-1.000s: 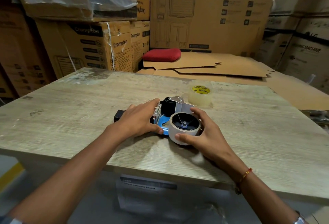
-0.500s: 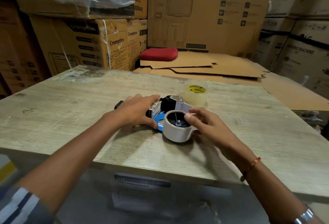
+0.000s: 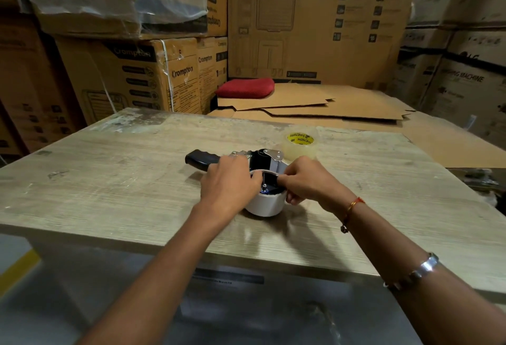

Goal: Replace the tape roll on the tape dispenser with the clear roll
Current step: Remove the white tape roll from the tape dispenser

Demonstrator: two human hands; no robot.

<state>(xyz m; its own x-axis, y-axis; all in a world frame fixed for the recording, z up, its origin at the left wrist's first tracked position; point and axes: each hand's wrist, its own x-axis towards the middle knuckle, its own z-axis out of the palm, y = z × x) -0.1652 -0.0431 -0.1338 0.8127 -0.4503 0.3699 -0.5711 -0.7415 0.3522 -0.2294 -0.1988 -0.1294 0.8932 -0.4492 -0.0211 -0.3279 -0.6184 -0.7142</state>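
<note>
The tape dispenser (image 3: 262, 158) lies on its side on the wooden table (image 3: 137, 180), its black handle (image 3: 201, 159) pointing left. A white tape roll (image 3: 267, 203) sits on its hub. My left hand (image 3: 228, 184) grips the roll's left rim, fingers over the edge. My right hand (image 3: 304, 180) pinches the roll's right rim, with the thumb inside the core. The clear roll (image 3: 299, 144), with a yellow printed core, stands on the table just behind and to the right of the dispenser, apart from both hands.
Flattened cardboard sheets (image 3: 315, 106) and a red cushion (image 3: 246, 87) lie behind the table. Stacked cartons (image 3: 131, 76) wall in the back and both sides. The table's front edge runs just below my forearms.
My left hand has slid from the dispenser body onto the white roll's left rim, baring the black handle. My right hand moved from the roll's outer side to its top rim.
</note>
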